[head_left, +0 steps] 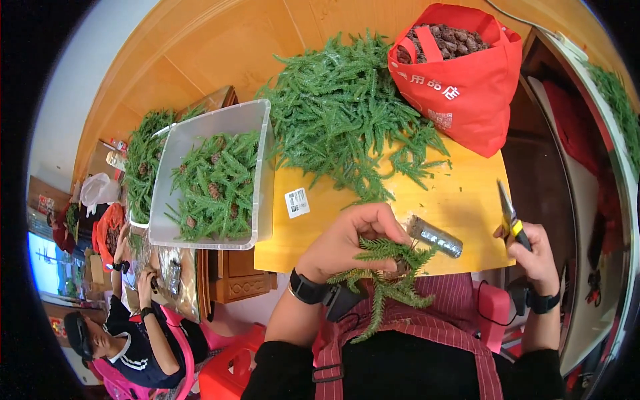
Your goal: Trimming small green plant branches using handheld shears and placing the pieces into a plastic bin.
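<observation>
My left hand point(363, 243) is closed on a green pine sprig point(380, 300) at the table's front edge. Its branches spread below my fingers, and something brownish sits at its middle, partly hidden. Off to the right, my right hand point(533, 257) grips long-nosed pliers point(512, 217) with yellow and black handles, the jaws pointing up and away from the sprig. A dark cylindrical roll in shiny clear wrap point(437, 238) lies on the yellow table point(320, 230), just beyond my left fingertips.
A big heap of green sprigs point(340, 107) covers the table's back. Behind right stands a red bag point(460, 87) of pine cones point(453, 41). At left, a clear plastic bin point(262, 193) holds sprigs with cones. Farther left, another person point(147, 350) sits working at a second table.
</observation>
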A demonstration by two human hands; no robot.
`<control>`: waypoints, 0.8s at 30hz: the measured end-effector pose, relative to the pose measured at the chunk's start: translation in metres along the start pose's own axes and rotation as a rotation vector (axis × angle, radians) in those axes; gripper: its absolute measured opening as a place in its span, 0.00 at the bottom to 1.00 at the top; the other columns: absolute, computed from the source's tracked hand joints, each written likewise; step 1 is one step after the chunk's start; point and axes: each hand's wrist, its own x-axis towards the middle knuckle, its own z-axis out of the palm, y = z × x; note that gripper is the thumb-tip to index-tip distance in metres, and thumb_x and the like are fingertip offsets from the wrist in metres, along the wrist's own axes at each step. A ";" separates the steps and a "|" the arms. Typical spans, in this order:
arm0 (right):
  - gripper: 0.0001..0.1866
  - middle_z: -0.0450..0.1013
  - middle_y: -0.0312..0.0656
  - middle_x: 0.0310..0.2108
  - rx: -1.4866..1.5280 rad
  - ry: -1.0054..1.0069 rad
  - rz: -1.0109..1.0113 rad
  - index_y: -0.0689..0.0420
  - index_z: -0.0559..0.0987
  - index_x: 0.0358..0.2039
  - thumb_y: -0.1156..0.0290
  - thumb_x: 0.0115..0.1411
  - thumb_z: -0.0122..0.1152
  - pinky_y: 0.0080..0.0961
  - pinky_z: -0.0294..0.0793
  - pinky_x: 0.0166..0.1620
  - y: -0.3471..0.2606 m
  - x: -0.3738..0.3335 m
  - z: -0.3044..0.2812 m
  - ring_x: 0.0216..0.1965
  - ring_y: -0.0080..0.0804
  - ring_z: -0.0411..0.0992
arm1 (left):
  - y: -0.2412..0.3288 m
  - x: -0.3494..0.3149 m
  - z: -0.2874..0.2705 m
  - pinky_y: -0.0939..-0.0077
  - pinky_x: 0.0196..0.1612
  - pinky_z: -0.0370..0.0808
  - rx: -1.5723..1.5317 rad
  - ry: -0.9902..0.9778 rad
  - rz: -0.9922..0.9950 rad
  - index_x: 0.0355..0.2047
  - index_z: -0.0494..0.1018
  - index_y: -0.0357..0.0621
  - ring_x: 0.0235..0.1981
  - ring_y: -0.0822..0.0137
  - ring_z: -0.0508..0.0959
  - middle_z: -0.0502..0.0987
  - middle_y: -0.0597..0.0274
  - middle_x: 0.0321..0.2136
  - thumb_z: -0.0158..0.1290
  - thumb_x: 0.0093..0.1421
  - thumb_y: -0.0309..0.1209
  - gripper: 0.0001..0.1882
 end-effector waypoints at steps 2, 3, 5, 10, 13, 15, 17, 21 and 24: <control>0.14 0.66 0.39 0.14 -0.222 -0.095 -0.194 0.61 0.70 0.13 0.64 0.41 0.59 0.27 0.67 0.37 -0.030 0.014 0.007 0.27 0.34 0.69 | 0.000 0.002 0.000 0.74 0.36 0.72 -0.012 -0.044 -0.019 0.28 0.66 0.41 0.34 0.63 0.75 0.74 0.53 0.29 0.64 0.39 0.23 0.18; 0.14 0.66 0.42 0.16 -0.303 -0.227 -0.240 0.60 0.71 0.14 0.63 0.40 0.61 0.29 0.67 0.37 -0.044 0.022 0.008 0.30 0.41 0.69 | 0.000 0.001 -0.001 0.74 0.36 0.72 -0.037 -0.057 -0.021 0.28 0.66 0.41 0.34 0.63 0.76 0.74 0.53 0.29 0.64 0.39 0.24 0.18; 0.14 0.67 0.42 0.17 -0.348 -0.263 -0.301 0.60 0.71 0.15 0.64 0.40 0.62 0.30 0.67 0.37 -0.052 0.028 0.014 0.32 0.42 0.69 | 0.001 0.002 0.001 0.74 0.36 0.72 -0.055 -0.072 -0.026 0.28 0.67 0.41 0.34 0.62 0.76 0.74 0.53 0.29 0.64 0.39 0.24 0.18; 0.12 0.68 0.39 0.20 -0.404 -0.364 -0.432 0.60 0.72 0.16 0.67 0.39 0.65 0.32 0.67 0.40 -0.051 0.037 0.015 0.38 0.42 0.69 | 0.000 0.005 0.000 0.75 0.35 0.72 -0.086 -0.185 -0.038 0.29 0.67 0.40 0.33 0.63 0.76 0.74 0.52 0.30 0.64 0.40 0.24 0.18; 0.11 0.68 0.38 0.20 -0.457 -0.379 -0.521 0.59 0.72 0.16 0.68 0.39 0.65 0.32 0.67 0.40 -0.053 0.041 0.019 0.39 0.42 0.69 | 0.000 0.004 0.002 0.76 0.34 0.72 -0.103 -0.198 -0.049 0.29 0.67 0.39 0.33 0.64 0.75 0.74 0.52 0.30 0.64 0.40 0.23 0.18; 0.10 0.68 0.38 0.20 -0.460 -0.380 -0.528 0.58 0.72 0.16 0.69 0.38 0.65 0.32 0.67 0.40 -0.054 0.044 0.021 0.39 0.41 0.69 | -0.001 0.005 0.002 0.76 0.34 0.72 -0.111 -0.209 -0.058 0.29 0.68 0.39 0.33 0.64 0.75 0.74 0.52 0.30 0.64 0.39 0.23 0.18; 0.09 0.68 0.38 0.20 -0.463 -0.380 -0.534 0.58 0.72 0.16 0.71 0.38 0.65 0.32 0.67 0.40 -0.054 0.045 0.022 0.39 0.41 0.69 | -0.001 0.005 0.002 0.76 0.34 0.72 -0.120 -0.221 -0.068 0.29 0.68 0.38 0.33 0.64 0.75 0.74 0.52 0.30 0.64 0.39 0.23 0.18; 0.09 0.68 0.37 0.19 -0.481 -0.370 -0.560 0.58 0.71 0.15 0.73 0.36 0.64 0.31 0.68 0.39 -0.051 0.049 0.024 0.37 0.40 0.69 | 0.000 0.006 0.003 0.77 0.35 0.72 -0.153 -0.259 -0.129 0.29 0.68 0.37 0.33 0.65 0.75 0.74 0.52 0.31 0.64 0.38 0.22 0.18; 0.09 0.68 0.37 0.18 -0.491 -0.358 -0.586 0.58 0.70 0.14 0.73 0.36 0.63 0.31 0.68 0.37 -0.051 0.052 0.024 0.36 0.40 0.69 | -0.001 0.007 0.003 0.77 0.34 0.71 -0.144 -0.269 -0.099 0.29 0.68 0.37 0.33 0.66 0.74 0.74 0.53 0.30 0.64 0.38 0.22 0.18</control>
